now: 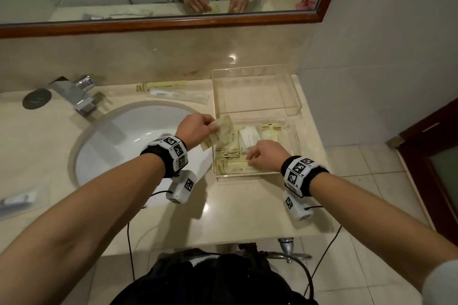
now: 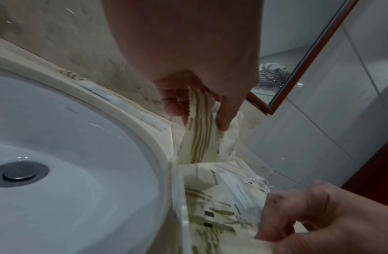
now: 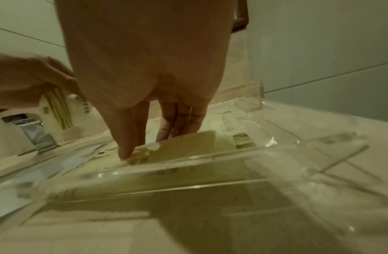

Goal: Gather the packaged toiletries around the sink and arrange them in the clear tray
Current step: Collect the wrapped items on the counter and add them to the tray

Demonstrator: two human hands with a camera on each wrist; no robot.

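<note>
The clear tray [image 1: 247,177] sits on the counter right of the sink and holds several cream packets with olive stripes [image 1: 250,137]. My left hand [image 1: 214,126] hovers over the tray's left edge and pinches a small bunch of striped packets [image 2: 199,142], which hang down from the fingers. These held packets [image 3: 58,110] also show at the left of the right wrist view. My right hand [image 1: 249,157] reaches into the tray's front part. Its thumb and fingers [image 3: 125,153] pinch a flat cream packet [image 3: 188,141] lying by the front wall [image 3: 210,165].
A second clear box [image 1: 255,89] stands behind the tray against the wall. Two long packets [image 1: 173,93] lie behind the white sink [image 1: 119,141], beside the chrome faucet [image 1: 79,96]. Another wrapped item [image 1: 17,200] lies at the counter's far left. The counter's edge runs close on the right.
</note>
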